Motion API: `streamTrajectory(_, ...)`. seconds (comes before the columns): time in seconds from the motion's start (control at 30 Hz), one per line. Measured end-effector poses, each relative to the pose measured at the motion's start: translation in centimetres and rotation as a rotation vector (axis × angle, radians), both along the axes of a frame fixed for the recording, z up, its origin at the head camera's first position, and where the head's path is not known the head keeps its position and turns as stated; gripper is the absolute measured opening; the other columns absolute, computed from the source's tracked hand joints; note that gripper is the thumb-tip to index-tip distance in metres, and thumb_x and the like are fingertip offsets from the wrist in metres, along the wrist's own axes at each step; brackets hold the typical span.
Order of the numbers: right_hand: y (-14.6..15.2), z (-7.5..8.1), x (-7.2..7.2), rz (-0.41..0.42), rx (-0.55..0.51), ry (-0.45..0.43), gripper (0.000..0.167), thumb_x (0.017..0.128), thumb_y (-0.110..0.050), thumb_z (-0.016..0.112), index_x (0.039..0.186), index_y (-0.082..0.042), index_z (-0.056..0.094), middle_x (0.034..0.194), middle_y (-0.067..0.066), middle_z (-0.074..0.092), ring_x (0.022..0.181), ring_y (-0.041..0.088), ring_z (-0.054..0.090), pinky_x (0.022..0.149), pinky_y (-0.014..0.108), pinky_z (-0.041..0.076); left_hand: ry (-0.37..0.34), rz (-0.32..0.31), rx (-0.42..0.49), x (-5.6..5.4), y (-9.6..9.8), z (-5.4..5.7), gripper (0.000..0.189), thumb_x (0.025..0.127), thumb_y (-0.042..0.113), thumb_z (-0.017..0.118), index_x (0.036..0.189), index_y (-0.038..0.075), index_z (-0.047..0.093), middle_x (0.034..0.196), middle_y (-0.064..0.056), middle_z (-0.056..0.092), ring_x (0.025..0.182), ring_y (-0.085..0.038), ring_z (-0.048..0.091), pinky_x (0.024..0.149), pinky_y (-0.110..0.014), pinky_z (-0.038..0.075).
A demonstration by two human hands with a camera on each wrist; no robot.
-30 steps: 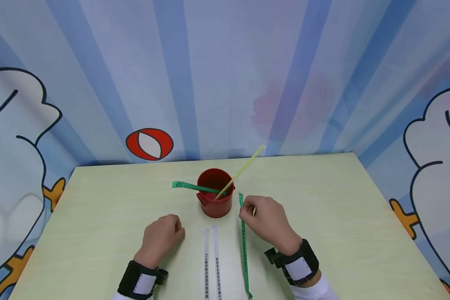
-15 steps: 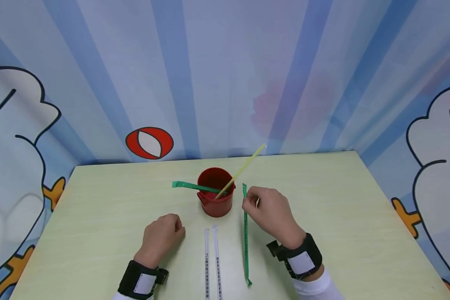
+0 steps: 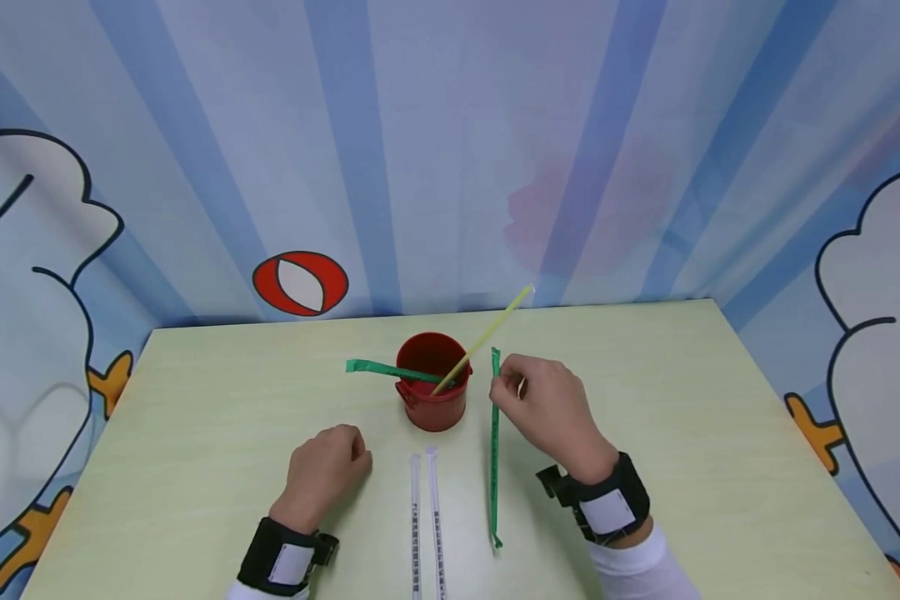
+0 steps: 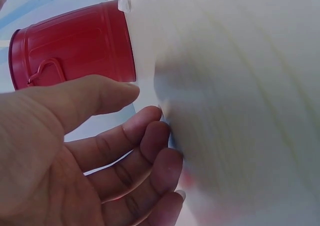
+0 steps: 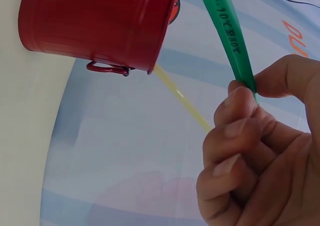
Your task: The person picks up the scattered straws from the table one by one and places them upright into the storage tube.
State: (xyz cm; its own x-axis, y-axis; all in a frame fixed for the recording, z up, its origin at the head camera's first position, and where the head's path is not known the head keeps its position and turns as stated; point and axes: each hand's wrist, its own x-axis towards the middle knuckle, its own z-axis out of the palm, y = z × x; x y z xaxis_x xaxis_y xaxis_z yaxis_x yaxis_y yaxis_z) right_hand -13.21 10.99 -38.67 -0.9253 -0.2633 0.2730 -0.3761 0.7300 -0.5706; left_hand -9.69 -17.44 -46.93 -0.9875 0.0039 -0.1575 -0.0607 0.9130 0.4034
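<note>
My right hand (image 3: 547, 408) pinches a green-wrapped drinking straw (image 3: 494, 467) near its upper end, between thumb and fingers. Printing runs along its wrapper in the right wrist view. The straw hangs lengthwise just right of a small red metal bucket (image 3: 435, 414). Leaning out of the bucket are another green-wrapped straw (image 3: 375, 367), to the left, and a yellow straw (image 3: 498, 325), to the right. My left hand (image 3: 322, 475) rests on the table left of the bucket. Its fingers are loosely curled with nothing in them, as the left wrist view shows.
Two white-wrapped straws (image 3: 437, 533) with dark print lie side by side in front of the bucket, between my hands. A pale wooden table (image 3: 217, 400) carries everything. Behind it hangs a blue striped cloth (image 3: 450, 167) with cartoon pictures.
My right hand has moved away from me and slightly right, bringing the green-wrapped straw up beside the bucket. My left hand has stayed in place.
</note>
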Motion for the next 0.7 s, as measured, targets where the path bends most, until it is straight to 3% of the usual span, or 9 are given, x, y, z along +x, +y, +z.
streamTrajectory(0.7,-0.1,3.0,-0.6,0.004,-0.037,0.134,0.015,0.093,-0.012,0.062,0.079,-0.012,0.068,0.065,0.000,0.061,0.058,0.012,0.048,0.055,0.029,0.039,0.014,-0.005,-0.002,0.1,0.1,0.0,0.018,0.090,0.010,0.070,0.074,0.009,0.063,0.064,-0.001,0.052,0.059,-0.016,0.048,0.054,-0.028,0.036)
